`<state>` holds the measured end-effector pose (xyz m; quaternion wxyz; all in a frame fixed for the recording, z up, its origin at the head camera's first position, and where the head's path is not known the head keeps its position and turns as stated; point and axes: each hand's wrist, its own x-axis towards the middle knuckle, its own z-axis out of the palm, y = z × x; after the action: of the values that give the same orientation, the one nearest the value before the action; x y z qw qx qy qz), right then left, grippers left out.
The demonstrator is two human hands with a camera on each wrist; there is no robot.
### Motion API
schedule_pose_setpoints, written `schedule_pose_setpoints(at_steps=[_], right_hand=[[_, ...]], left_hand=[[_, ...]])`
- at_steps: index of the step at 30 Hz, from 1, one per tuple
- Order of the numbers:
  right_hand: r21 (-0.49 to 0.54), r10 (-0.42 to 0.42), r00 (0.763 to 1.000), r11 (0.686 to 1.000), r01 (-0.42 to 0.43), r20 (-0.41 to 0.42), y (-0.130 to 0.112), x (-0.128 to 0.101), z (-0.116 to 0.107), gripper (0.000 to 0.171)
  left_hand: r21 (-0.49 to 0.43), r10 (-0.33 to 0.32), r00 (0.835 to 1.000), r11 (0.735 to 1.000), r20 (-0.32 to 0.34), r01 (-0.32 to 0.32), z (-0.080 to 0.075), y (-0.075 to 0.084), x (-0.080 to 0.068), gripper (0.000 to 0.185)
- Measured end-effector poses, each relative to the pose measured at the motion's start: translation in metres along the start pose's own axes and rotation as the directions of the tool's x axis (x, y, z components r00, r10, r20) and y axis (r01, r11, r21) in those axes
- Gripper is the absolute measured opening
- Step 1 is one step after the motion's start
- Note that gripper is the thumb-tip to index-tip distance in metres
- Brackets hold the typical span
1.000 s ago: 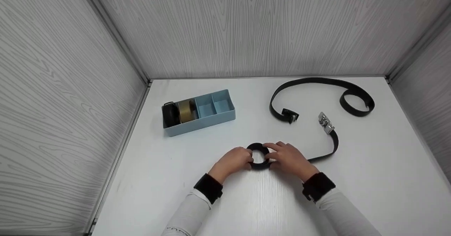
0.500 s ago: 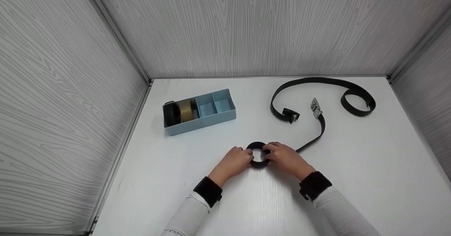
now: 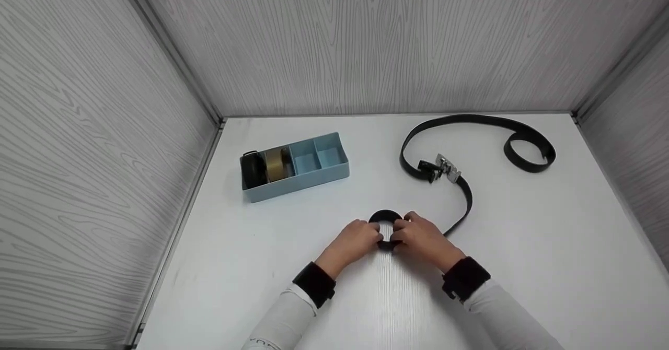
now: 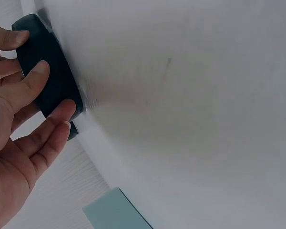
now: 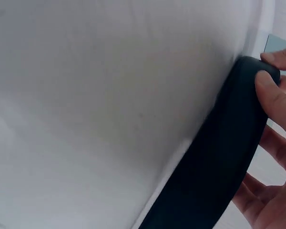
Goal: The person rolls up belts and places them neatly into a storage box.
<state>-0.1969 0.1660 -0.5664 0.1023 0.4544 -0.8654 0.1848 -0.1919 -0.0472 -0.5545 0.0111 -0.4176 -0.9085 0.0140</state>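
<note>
Both hands hold a black belt (image 3: 385,216) rolled into a round coil on the white table. My left hand (image 3: 357,241) grips the coil's left side; in the left wrist view its thumb presses the outer face of the coiled belt (image 4: 50,71), with fingers around the edges. On the right side, my right hand (image 3: 422,239) pinches the coil; the right wrist view shows its thumb on the strap (image 5: 214,143). The belt's loose tail runs out behind the right hand, curving up to a silver buckle (image 3: 448,167).
A second black belt (image 3: 470,119) lies uncoiled at the back right, its dark buckle (image 3: 428,171) overlapping the silver one in the head view. At back left stands a blue divided box (image 3: 300,183) holding a rolled black belt (image 3: 254,170) and a rolled tan belt (image 3: 275,165).
The silver buckle has swung left and come to the second belt's buckle as the tail was drawn in. My fingers have shifted around the coil, which stays near the same spot.
</note>
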Motion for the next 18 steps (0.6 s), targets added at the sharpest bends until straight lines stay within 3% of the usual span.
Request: schedule_pose_setpoints(at_steps=[5, 9, 18], right_hand=[[0.089, 0.044, 0.995, 0.995, -0.051, 0.086, 0.005, -0.002, -0.006, 0.026], [0.132, 0.063, 0.988, 0.988, -0.082, 0.141, 0.006, -0.005, -0.006, 0.025], [0.187, 0.069, 0.982, 0.977, -0.103, 0.177, 0.005, -0.006, -0.011, 0.032]], left_hand=[[-0.077, 0.007, 1.0, 0.997, -0.009, -0.008, 0.002, -0.005, 0.001, 0.004], [-0.104, 0.005, 1.0, 0.995, -0.013, -0.006, 0.003, -0.008, 0.001, 0.011], [-0.184, 0.03, 1.0, 0.982, -0.004, -0.03, 0.001, -0.013, 0.001, 0.012]])
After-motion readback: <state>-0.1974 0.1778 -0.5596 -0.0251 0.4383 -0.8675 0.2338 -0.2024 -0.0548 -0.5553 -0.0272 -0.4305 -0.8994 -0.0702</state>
